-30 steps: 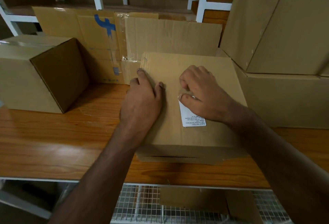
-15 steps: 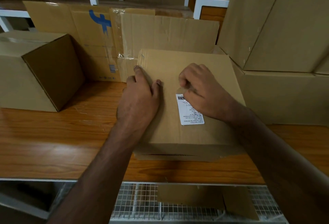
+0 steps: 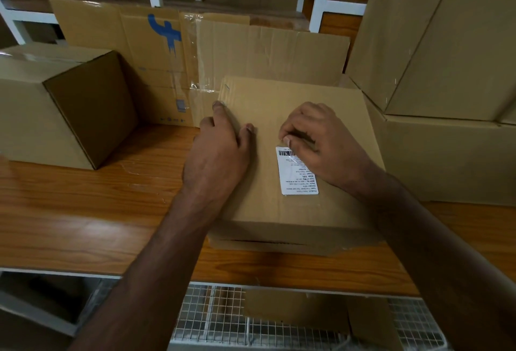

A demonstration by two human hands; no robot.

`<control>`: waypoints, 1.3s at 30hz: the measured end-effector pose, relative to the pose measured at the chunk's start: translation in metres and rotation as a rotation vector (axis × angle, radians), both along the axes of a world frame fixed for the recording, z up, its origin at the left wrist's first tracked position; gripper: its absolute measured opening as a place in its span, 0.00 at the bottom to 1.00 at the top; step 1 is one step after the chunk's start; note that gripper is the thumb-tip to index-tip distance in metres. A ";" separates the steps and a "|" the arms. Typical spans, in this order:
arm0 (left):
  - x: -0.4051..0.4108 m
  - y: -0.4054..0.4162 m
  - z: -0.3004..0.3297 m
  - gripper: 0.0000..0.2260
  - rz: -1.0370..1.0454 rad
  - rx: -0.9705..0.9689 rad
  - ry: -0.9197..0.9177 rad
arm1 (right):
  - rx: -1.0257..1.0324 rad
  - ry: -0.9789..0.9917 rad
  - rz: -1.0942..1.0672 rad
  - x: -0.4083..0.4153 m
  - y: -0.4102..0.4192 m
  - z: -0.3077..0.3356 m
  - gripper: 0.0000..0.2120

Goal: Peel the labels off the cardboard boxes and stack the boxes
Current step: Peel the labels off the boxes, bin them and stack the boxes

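Cardboard box [image 3: 282, 211] sits at the tabletop's [image 3: 69, 225] near edge, white label [image 3: 297, 175] stuck on its top face. Left hand [image 3: 217, 155] presses flat on the box's left side; right hand [image 3: 315, 141], fingers curled, pinches the label's far edge. Larger boxes [image 3: 446, 71] are stacked at the far right.

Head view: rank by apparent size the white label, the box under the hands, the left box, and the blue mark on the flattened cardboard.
1. Box under the hands and left box: look alike; the left one is cut off by the frame edge, so unranked.
2. White label.
3. Blue mark, slightly smaller, but farther from the camera, so unsure.
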State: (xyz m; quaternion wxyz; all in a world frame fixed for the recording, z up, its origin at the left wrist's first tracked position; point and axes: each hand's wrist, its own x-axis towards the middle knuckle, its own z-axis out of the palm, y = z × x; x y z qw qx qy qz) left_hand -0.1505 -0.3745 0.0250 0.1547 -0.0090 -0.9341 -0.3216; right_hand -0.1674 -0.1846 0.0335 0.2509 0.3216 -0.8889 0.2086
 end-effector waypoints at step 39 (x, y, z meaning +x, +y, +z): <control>-0.029 -0.001 -0.009 0.27 0.004 -0.039 0.007 | -0.342 -0.352 0.097 0.027 0.021 0.004 0.08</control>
